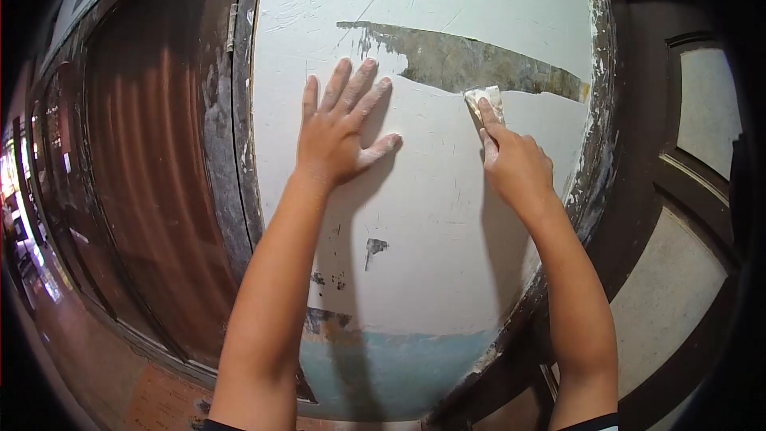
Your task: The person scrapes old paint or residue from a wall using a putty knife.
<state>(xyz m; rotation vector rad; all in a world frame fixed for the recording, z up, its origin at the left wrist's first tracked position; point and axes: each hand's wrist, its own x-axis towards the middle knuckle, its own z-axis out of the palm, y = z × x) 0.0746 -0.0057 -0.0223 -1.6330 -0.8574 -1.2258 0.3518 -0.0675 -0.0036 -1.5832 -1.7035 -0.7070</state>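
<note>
My left hand (343,120) lies against the white-coated wall panel (431,183), its fingers spread and dusted with white. In my right hand (512,156) is a putty knife (483,100) whose blade is smeared with white paste. The index finger presses along the blade, and the handle is hidden in my grip. The blade's edge meets the lower border of a bare grey patch (479,60), which runs as a long band across the panel. White coating surrounds this band above and below.
A dark wooden frame (227,112) with a curtained panel (148,160) stands at left. On the right is a paint-flecked post (594,152) beside a dark panelled door (678,168). Lower down, the wall shows a blue-green strip (399,367) and a small grey spot (375,249).
</note>
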